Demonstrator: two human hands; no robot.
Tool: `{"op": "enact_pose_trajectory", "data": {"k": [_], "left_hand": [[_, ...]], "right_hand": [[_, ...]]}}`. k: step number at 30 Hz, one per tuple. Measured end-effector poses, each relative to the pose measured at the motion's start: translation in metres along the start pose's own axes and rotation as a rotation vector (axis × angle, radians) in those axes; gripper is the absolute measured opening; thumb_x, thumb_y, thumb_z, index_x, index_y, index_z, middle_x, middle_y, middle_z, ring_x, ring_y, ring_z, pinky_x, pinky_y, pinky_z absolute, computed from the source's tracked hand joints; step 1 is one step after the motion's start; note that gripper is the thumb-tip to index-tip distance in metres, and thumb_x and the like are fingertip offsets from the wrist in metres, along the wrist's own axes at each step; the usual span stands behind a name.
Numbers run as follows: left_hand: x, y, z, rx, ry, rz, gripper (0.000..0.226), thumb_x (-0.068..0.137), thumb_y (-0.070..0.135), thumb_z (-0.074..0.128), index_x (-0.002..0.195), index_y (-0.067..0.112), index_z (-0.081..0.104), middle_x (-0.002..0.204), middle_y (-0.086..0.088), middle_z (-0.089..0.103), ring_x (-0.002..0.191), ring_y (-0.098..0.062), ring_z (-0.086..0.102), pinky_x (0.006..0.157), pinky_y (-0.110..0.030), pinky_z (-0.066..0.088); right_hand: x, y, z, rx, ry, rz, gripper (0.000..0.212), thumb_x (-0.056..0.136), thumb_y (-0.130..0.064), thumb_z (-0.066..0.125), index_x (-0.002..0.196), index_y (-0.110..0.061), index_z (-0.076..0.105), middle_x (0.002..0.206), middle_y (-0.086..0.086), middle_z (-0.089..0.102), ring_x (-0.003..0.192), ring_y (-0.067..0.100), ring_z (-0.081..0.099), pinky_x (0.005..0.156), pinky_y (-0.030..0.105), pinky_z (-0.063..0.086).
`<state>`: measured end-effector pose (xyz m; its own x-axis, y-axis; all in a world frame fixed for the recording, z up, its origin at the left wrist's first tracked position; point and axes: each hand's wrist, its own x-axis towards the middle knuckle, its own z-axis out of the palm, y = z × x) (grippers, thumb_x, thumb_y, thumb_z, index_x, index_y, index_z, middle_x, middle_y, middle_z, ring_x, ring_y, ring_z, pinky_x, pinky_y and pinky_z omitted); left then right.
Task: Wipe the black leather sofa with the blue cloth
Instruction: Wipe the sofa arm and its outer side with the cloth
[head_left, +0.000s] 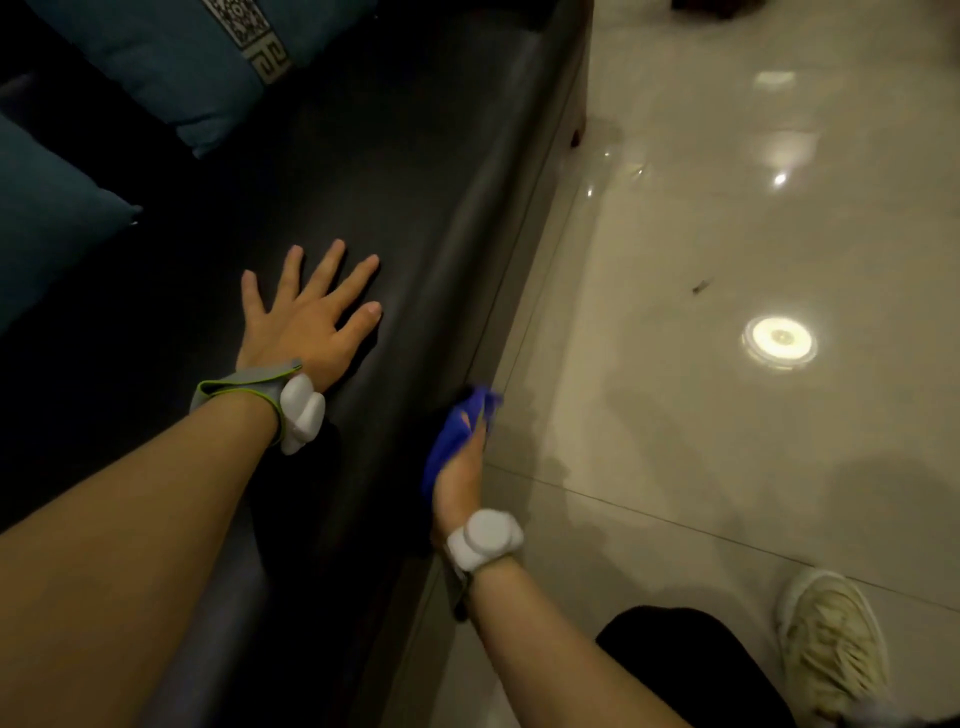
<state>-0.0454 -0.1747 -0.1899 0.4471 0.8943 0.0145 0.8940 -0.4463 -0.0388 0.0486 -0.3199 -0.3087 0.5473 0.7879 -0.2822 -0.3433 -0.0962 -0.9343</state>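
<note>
Presently, the black leather sofa (374, 197) is being viewed from above, its seat running as a long band from the lower left toward the upper right, with the front edge lying alongside the glossy tiled floor (727, 415). The left hand (306, 317) is being laid flat on the seat, fingers straight and spread, pointing up the seat; nothing is being grasped by it. The blue cloth (457, 436) is being gripped by the right hand (462, 478), bunched in the curled fingers and pressed against the sofa's front edge. The cloth's long axis is being kept roughly in line with that edge, its free end pointing toward the far end of the sofa. White devices are being worn on both wrists. Teal cushions (176, 73) are being rested on the seat at the upper left. A pale shoe (831, 644) is being shown on the floor at lower right.
</note>
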Motion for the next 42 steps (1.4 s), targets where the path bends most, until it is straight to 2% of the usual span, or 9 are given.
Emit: {"op": "enact_pose_trajectory", "data": {"k": [3, 6, 13, 19, 23, 27, 34, 37, 42], "left_hand": [[0.001, 0.002, 0.0, 0.023, -0.004, -0.005, 0.059, 0.086, 0.077, 0.004, 0.142, 0.066, -0.008, 0.163, 0.02, -0.007, 0.151, -0.023, -0.011, 0.115, -0.065, -0.007], [-0.001, 0.003, -0.002, 0.032, -0.029, -0.02, 0.06, 0.084, 0.077, 0.003, 0.142, 0.066, -0.01, 0.163, 0.02, -0.009, 0.151, -0.022, -0.012, 0.115, -0.065, -0.008], [0.0, -0.001, 0.0, -0.01, 0.005, 0.027, 0.054, 0.085, 0.078, 0.001, 0.137, 0.071, -0.013, 0.162, 0.022, -0.009, 0.151, -0.021, -0.013, 0.114, -0.064, -0.01], [-0.002, 0.001, -0.001, 0.0, 0.018, 0.004, 0.055, 0.084, 0.078, 0.0, 0.137, 0.071, -0.015, 0.162, 0.024, -0.011, 0.151, -0.019, -0.013, 0.116, -0.063, -0.008], [-0.002, 0.002, -0.001, 0.01, 0.021, 0.008, 0.056, 0.084, 0.077, -0.002, 0.138, 0.069, -0.016, 0.161, 0.025, -0.014, 0.15, -0.019, -0.015, 0.116, -0.062, -0.009], [-0.004, 0.002, 0.0, 0.015, 0.027, 0.002, 0.054, 0.089, 0.075, 0.003, 0.139, 0.068, -0.016, 0.157, 0.027, -0.02, 0.148, -0.016, -0.019, 0.114, -0.06, -0.014], [-0.008, 0.006, -0.002, 0.052, 0.008, -0.024, 0.061, 0.081, 0.079, -0.014, 0.14, 0.064, -0.02, 0.157, 0.026, -0.024, 0.15, -0.017, -0.019, 0.116, -0.059, -0.009], [-0.008, 0.009, -0.004, 0.081, -0.04, -0.042, 0.062, 0.079, 0.077, -0.02, 0.139, 0.063, -0.024, 0.154, 0.026, -0.029, 0.149, -0.018, -0.019, 0.117, -0.057, -0.009], [-0.008, 0.007, -0.004, 0.048, -0.029, -0.032, 0.058, 0.086, 0.078, -0.009, 0.141, 0.064, -0.018, 0.155, 0.028, -0.027, 0.149, -0.016, -0.02, 0.115, -0.055, -0.011]], "right_hand": [[0.006, -0.027, 0.007, -0.213, -0.148, -0.359, 0.051, 0.098, -0.053, 0.034, 0.144, -0.059, 0.013, 0.161, -0.023, 0.001, 0.149, 0.01, -0.012, 0.12, 0.035, -0.009], [0.001, -0.037, 0.012, -0.483, -0.136, -0.677, 0.055, 0.097, -0.055, 0.032, 0.15, -0.048, 0.018, 0.162, -0.021, 0.002, 0.15, 0.017, -0.014, 0.118, 0.049, -0.007], [0.005, -0.012, -0.001, -0.107, -0.012, -0.125, 0.055, 0.101, -0.003, 0.039, 0.138, -0.036, 0.017, 0.161, -0.002, 0.012, 0.151, 0.019, 0.007, 0.123, 0.041, 0.011], [-0.005, -0.043, 0.01, -0.359, -0.104, -0.273, 0.058, 0.091, -0.07, 0.026, 0.138, -0.066, -0.007, 0.156, -0.026, -0.022, 0.146, 0.011, -0.021, 0.118, 0.037, -0.009], [0.074, -0.102, 0.024, -0.571, -0.08, -0.163, 0.063, 0.098, -0.056, 0.035, 0.151, -0.047, 0.001, 0.162, -0.011, -0.016, 0.15, 0.027, -0.009, 0.118, 0.053, 0.002], [0.143, -0.139, 0.02, -0.551, -0.042, -0.126, 0.064, 0.101, -0.049, 0.037, 0.155, -0.035, 0.006, 0.164, 0.0, -0.006, 0.151, 0.027, 0.0, 0.119, 0.047, 0.006], [0.03, -0.073, 0.013, -0.758, -0.147, -0.495, 0.067, 0.092, -0.06, 0.03, 0.153, -0.039, 0.014, 0.162, 0.001, -0.011, 0.148, 0.037, 0.0, 0.113, 0.056, 0.016], [0.059, -0.083, 0.017, -0.774, -0.231, -0.355, 0.07, 0.093, -0.062, 0.035, 0.145, -0.053, -0.011, 0.154, -0.013, -0.035, 0.147, 0.026, -0.017, 0.114, 0.059, 0.01], [0.166, -0.131, 0.012, -0.606, -0.114, -0.166, 0.067, 0.098, -0.054, 0.04, 0.153, -0.041, 0.005, 0.163, -0.004, -0.011, 0.15, 0.032, -0.002, 0.117, 0.052, 0.01]]}}
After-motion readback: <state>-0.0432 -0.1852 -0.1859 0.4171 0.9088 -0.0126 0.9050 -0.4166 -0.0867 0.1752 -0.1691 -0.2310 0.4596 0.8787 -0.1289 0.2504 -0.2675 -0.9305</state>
